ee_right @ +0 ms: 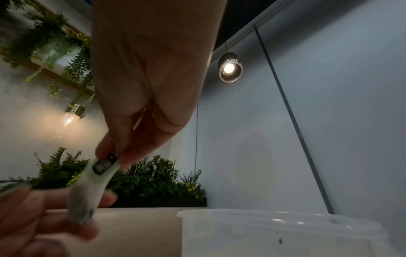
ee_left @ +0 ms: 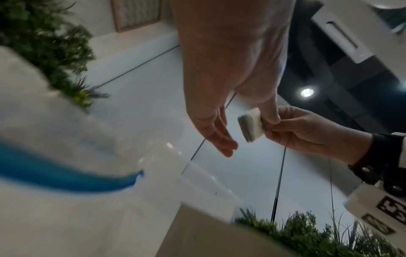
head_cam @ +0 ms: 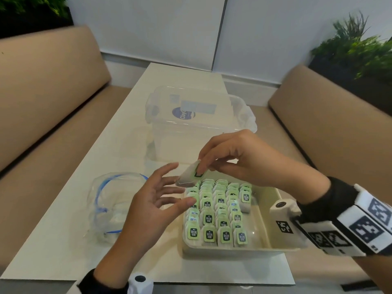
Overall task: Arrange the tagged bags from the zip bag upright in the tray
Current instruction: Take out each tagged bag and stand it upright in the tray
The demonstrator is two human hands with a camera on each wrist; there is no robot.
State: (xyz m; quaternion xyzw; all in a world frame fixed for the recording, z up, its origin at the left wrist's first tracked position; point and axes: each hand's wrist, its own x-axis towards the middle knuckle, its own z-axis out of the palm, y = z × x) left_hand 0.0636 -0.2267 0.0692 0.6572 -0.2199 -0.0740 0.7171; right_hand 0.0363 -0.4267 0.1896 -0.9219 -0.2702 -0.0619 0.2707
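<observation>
Bags [head_cam: 214, 211] with green tags stand upright in rows in the tray [head_cam: 273, 217] at the surface's near right edge. Right hand [head_cam: 250, 160] pinches one bag [head_cam: 188, 176] by its tag above the tray's far left corner. Left hand [head_cam: 152, 206], fingers spread and holding nothing, hovers beside it. Zip bag [head_cam: 110, 204] lies left of the tray.

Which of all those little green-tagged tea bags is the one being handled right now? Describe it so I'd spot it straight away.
Start at the cream tray on the white table, packed with upright rows of tea bags. Just above its far left corner, the right hand pinches one tea bag by its green tag. Unlike its neighbours, it hangs tilted in the air, not standing in a row.
</observation>
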